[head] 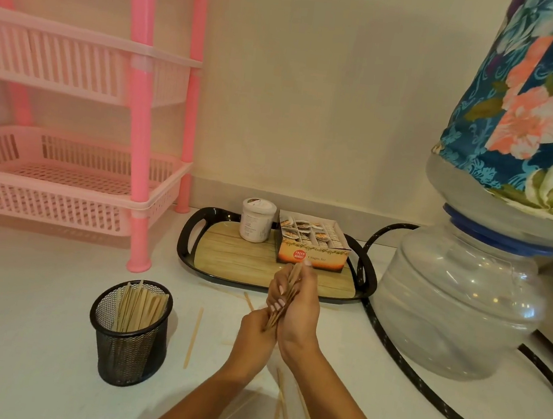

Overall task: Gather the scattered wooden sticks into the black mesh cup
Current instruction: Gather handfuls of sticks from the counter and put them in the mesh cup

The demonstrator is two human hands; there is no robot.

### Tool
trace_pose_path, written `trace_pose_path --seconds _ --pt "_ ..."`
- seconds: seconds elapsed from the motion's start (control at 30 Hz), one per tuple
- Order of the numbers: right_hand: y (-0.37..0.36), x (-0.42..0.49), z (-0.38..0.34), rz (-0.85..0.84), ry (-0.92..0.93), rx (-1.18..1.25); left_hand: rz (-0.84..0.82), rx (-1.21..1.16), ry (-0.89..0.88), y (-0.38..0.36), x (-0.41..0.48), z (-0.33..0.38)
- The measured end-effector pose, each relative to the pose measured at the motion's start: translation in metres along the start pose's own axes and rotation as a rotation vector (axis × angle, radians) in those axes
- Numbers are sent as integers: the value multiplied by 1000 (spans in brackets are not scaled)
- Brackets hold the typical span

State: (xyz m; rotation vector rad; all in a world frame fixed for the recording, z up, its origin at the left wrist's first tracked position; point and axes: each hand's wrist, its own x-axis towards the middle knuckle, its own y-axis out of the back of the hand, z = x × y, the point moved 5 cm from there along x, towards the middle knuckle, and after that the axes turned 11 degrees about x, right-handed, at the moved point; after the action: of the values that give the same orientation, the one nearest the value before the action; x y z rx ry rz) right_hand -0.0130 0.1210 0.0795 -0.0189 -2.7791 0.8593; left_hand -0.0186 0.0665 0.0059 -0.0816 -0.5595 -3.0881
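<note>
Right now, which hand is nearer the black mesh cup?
Left. The left hand grips the lower end of the stick bundle, to the right of the black mesh cup. The right hand wraps the same bundle farther right, toward the tray.

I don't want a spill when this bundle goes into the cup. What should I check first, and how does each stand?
1. Grip: the left hand and right hand hold the bundle of sticks: ok.
2. The black mesh cup stands upright: ok.
3. Room left in cup: cannot tell.
4. Way to cup free: ok, one loose stick lies between.
5. Bundle ends even: cannot tell, hands hide them.
6. Every stick gathered: not ok, other sticks lie loose.
</note>
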Motion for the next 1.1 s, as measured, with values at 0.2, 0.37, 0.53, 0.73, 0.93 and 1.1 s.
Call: trace_pose_path --seconds 0.2,0.37,0.53,0.73,0.93,1.1 --pt "-2 -2 -1 -27 49 -151 -5 72 34 -5 0 -1" --pt "8 -2 9 -9 30 -167 -23 87 15 -1 -4 -4" --pt "14 -4 17 0 64 -282 -23 200 -9 -3 -8 -7" --pt "19 -10 27 -98 -55 -392 -46 173 -15 -3 -8 -11" --pt "29 -20 24 -250 -142 -714 -65 39 21 -3 -6 -18" --pt "34 -25 14 -320 -200 -792 -37 -23 59 3 -1 -12"
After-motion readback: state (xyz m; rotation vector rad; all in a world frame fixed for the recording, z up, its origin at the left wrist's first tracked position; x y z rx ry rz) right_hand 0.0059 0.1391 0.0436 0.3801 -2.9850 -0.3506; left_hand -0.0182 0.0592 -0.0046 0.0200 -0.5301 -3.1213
